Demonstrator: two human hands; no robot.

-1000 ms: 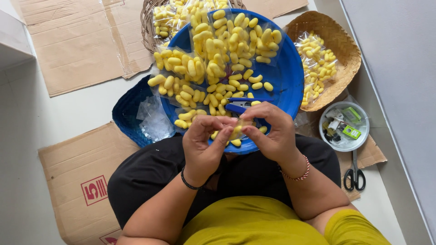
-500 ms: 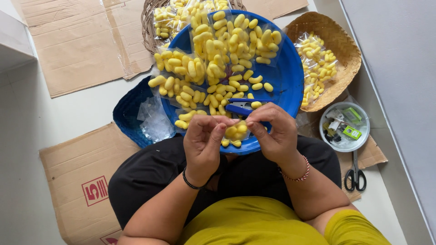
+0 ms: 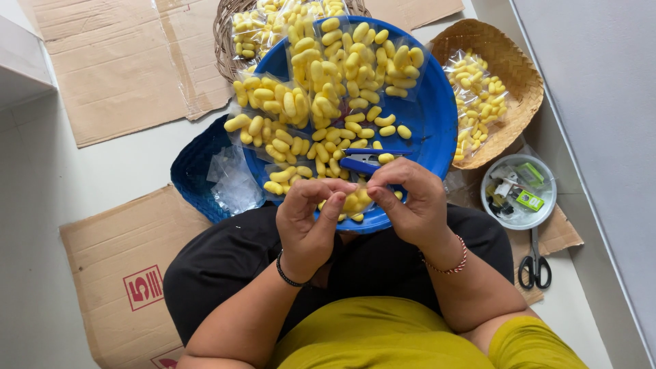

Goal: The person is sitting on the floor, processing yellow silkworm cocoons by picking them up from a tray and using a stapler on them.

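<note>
At the frame's centre, the left hand (image 3: 311, 222) and right hand (image 3: 410, 205) meet fingertip to fingertip, each grip pinched narrow on the top edge of one small clear bag of yellow cocoons (image 3: 352, 203), over the near rim of one blue round tray (image 3: 437, 123). One blue stapler (image 3: 365, 160) lies just above them. Two woven baskets sit top and upper right; one pair of scissors (image 3: 534, 263) lies lower right.

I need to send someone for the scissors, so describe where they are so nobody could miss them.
Start at the big round blue tray; to its right sits a small white bowl of odds and ends. Just below it, black-handled scissors lie on brown cardboard, the only cutting tool there.
</note>
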